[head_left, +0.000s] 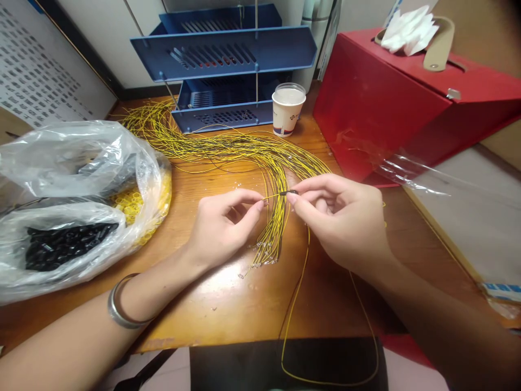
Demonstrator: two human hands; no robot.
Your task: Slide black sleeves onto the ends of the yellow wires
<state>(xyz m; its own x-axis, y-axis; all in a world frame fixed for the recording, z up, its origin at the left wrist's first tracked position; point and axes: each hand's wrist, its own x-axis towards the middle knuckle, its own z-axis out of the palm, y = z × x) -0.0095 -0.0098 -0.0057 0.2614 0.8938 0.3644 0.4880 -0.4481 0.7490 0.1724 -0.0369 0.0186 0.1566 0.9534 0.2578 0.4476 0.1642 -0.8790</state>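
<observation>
We pinch a thin yellow wire (pixel 272 196) in our left hand (pixel 226 224) and a small black tubular piece (pixel 288 192) in our right hand (pixel 345 217), both grips narrow. The two meet over a long bundle of thin yellow wires (pixel 244 144) on the glossy brown wooden table (pixel 183 309).

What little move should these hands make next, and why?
Perhaps the right hand should ease the small black piece slightly along the yellow wire while the left hand steadies it: the right pinches the piece, and the wire runs from it to the left.
</observation>
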